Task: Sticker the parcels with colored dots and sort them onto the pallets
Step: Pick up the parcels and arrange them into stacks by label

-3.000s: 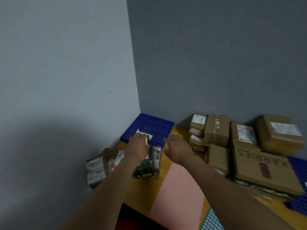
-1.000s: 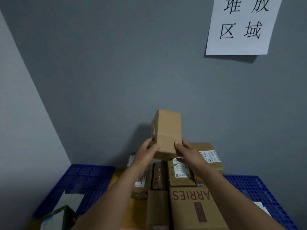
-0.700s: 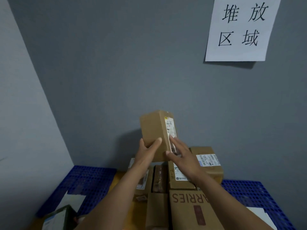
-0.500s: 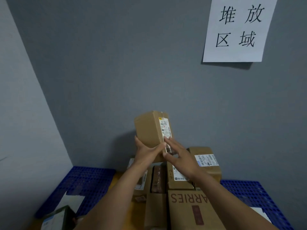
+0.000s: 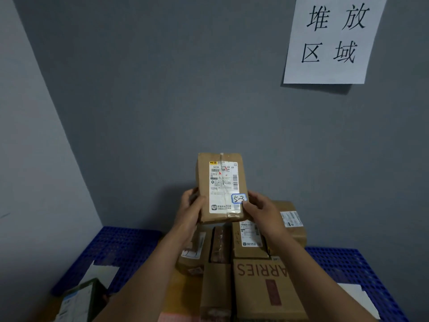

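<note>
Pallets flank the pile of boxes (image 5: 262, 287): a blue pallet (image 5: 111, 247) left of it, a second pallet (image 5: 348, 268) right of it. Above the pile we hold a brown parcel (image 5: 203, 182) upright, our left hand (image 5: 191, 212) gripping one long edge, our right hand (image 5: 260, 210) the other. We seem to be reading it; next comes a coloured dot, then the matching pallet. Its white label (image 5: 222, 189) carries a tag (image 5: 239, 198) marked 5-3.

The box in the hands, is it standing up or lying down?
Standing up. The parcel is held on end, label toward the camera, left hand and right hand gripping its lower sides.
</note>
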